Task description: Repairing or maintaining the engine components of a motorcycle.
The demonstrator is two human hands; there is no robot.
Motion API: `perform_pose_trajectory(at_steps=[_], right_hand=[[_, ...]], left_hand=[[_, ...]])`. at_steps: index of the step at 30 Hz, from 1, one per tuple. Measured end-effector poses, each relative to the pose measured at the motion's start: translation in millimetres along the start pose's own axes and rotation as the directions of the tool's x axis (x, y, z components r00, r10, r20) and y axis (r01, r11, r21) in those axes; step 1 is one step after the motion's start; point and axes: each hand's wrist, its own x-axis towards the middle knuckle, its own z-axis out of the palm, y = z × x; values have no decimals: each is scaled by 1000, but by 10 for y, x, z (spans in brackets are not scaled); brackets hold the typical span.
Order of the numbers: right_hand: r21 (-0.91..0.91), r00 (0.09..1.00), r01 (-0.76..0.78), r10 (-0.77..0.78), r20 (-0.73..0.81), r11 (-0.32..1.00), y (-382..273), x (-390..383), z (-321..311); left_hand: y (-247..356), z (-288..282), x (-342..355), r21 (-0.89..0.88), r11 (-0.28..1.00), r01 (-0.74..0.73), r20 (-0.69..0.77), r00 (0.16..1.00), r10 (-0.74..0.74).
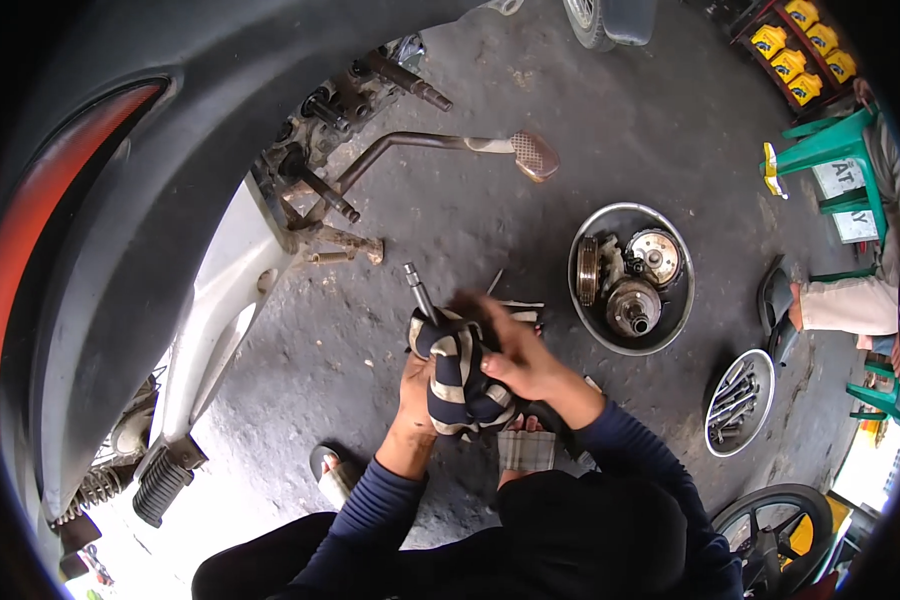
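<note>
A dark blue and cream striped cloth (452,385) is bunched between my hands. Out of its top sticks a stepped metal shaft (418,285), its lower end hidden in the folds. My left hand (416,392) is closed round the cloth and the shaft from the left side. On the other side, the thumb of my right hand (532,368) lies against the cloth, while its other fingers are smeared by motion. At the left, bare shafts (320,185) and a bent pedal lever (420,142) jut from a motorcycle engine.
A round metal basin (578,325) at the right holds clutch and gear parts. Beyond it lies a smaller tray (768,375) of wrenches. A motorcycle body (220,120) fills the left. Far right are a green stool (835,150), a person's leg (848,303) and a wheel (770,520).
</note>
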Motion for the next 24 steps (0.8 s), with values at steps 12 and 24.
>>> perform_pose_trajectory(at_steps=[12, 24], right_hand=[[-619, 865, 162, 190, 464, 769, 353, -1533, -365], [-839, 821, 539, 172, 544, 78, -819, -71, 282]], left_hand=[[1538, -299, -449, 926, 376, 3, 79, 976, -203], [924, 274, -324, 984, -23, -179, 114, 711, -694]])
